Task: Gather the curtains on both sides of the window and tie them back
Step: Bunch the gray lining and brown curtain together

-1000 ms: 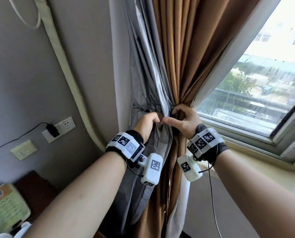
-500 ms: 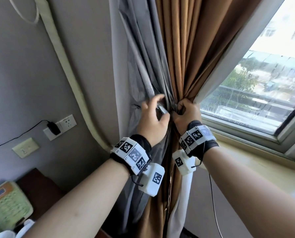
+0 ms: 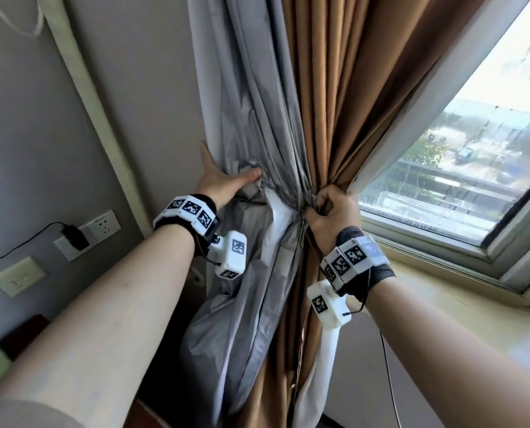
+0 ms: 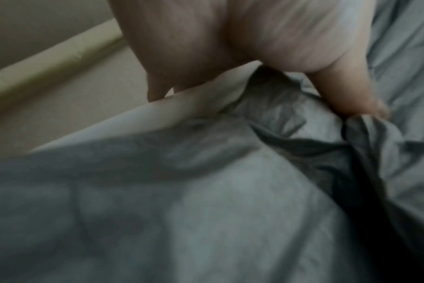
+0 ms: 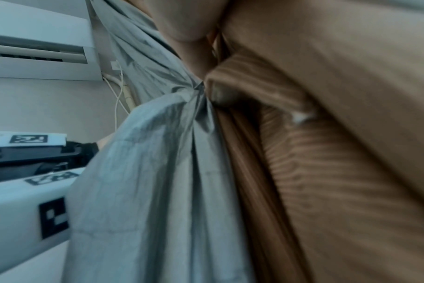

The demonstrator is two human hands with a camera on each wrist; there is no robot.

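A brown curtain (image 3: 334, 88) with a grey lining (image 3: 251, 103) hangs left of the window, pinched to a waist. My right hand (image 3: 331, 208) grips that gathered waist, fingers curled round brown and grey folds together. My left hand (image 3: 223, 180) is further left at the lining's outer edge. Its thumb (image 4: 346, 90) lies on the front of the grey cloth (image 4: 206, 210) and its fingers reach behind the edge. The right wrist view shows the brown folds (image 5: 351, 172) and grey folds (image 5: 157, 191) meeting under my palm. I cannot make out a tie-back.
The window (image 3: 473, 149) and its cream sill (image 3: 442, 304) are on the right. A white sheer (image 3: 319, 381) hangs below my right wrist. On the left wall are a cream conduit (image 3: 97, 112), a socket with a black charger (image 3: 72, 239) and a switch (image 3: 16, 276).
My left hand left the pinched middle and moved left to the grey lining's outer edge. My right hand kept its grip on the waist.
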